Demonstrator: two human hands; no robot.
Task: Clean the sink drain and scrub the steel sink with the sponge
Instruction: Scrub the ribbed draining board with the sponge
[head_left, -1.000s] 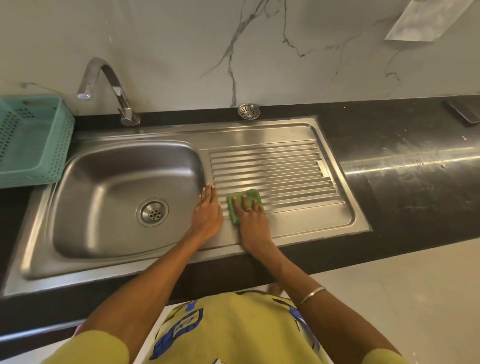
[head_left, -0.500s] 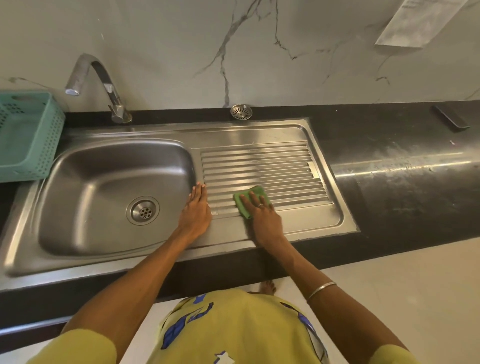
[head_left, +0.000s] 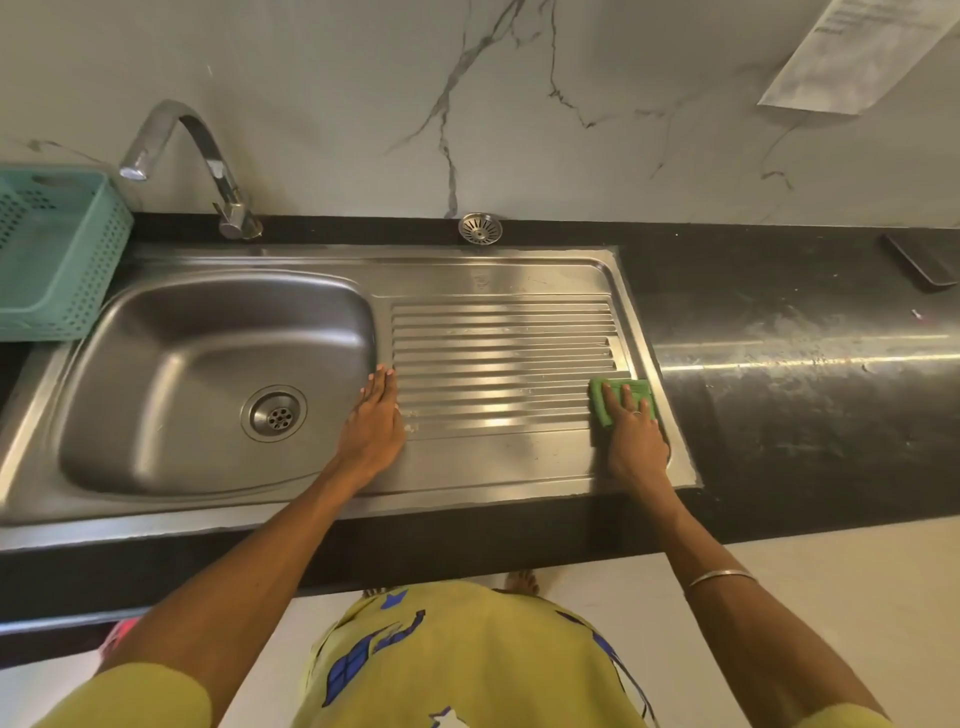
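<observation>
The steel sink (head_left: 498, 275) has a bowl on the left with the drain (head_left: 274, 414) in its floor and a ribbed drainboard on the right. My right hand (head_left: 635, 436) presses a green sponge (head_left: 605, 402) flat against the drainboard's right end, fingers straight on top of it. My left hand (head_left: 375, 421) lies flat on the steel strip between bowl and drainboard, fingers together and holding nothing. A loose metal drain strainer (head_left: 480, 227) sits on the black counter behind the sink.
A curved tap (head_left: 208, 161) stands behind the bowl. A teal plastic basket (head_left: 67, 249) sits at the left of the sink. The black counter (head_left: 810, 364) runs to the right, with a dark flat object (head_left: 922, 260) at its back right. A marble wall rises behind.
My right hand has slid the sponge from the drainboard's left part to its right end. My left hand has stayed by the bowl's edge.
</observation>
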